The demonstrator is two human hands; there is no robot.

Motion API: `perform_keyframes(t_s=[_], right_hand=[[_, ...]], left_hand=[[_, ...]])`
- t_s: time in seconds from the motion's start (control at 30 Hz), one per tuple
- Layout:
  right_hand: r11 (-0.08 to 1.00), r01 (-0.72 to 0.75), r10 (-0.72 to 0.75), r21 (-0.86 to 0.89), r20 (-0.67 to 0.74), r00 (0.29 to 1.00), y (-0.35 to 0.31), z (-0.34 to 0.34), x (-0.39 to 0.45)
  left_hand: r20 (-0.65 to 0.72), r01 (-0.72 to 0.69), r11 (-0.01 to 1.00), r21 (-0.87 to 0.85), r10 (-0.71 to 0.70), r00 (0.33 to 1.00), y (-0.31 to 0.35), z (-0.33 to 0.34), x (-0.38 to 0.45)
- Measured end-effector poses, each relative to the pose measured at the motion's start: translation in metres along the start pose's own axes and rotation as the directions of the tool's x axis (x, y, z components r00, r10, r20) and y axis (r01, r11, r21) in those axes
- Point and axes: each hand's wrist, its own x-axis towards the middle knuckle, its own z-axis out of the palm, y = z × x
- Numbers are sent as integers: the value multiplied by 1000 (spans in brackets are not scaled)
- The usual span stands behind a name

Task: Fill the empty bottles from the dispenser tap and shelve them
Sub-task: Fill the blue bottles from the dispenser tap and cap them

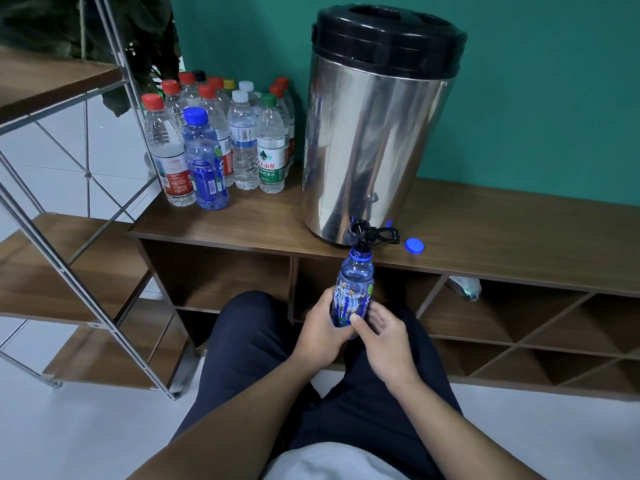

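- Under the tap (363, 235), both hands hold the blue bottle (353, 289), uncapped.
- Left hand (320, 332) fingers wrap it; right hand (384, 336) thumb presses, fingers spread.
- Cap (414, 245) lies on the worktop (502, 230).

Indoor room, home or small office; cannot tell which. Teal painted wall (540, 81), pale smooth floor (86, 434). Low wood-grain cabinet (502, 216) with open cubbies and diagonal racks, wood-and-metal shelf unit (69, 271), leafy plant (138, 32), steel drinks dispenser (374, 133).

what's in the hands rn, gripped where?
Both hands hold the uncapped blue bottle by its lower body: left hand wraps it, right hand pinches near the base; its mouth sits under the tap.
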Motion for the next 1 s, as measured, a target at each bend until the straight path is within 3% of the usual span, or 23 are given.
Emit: perform_keyframes(t_s=[0.1,0.2,0.4,0.53,0.67,1.0], right_hand=[[996,-7,11,-93,49,999,-1,-11,8],[995,-24,25,-93,3,1000,-17,-29,25],[989,127,-134,-78,-96,986,-91,-52,55],[968,156,-173,-196,-74,982,-128,-46,65],[960,96,-98,-261,7,995,-148,-35,67],[993,-114,114,2,52,992,-149,-23,81]], left_hand=[[-6,-1,1000,-7,1,1000,-2,0,2],[-24,9,1000,10,-9,1000,-5,-3,5],[-7,24,1000,3,-24,1000,-5,-6,7],[-16,27,1000,17,-26,1000,-3,-8,6],[-33,24,999,25,-24,999,-4,-9,7],[-61,9,1000,-1,-9,998,-3,-11,8]])
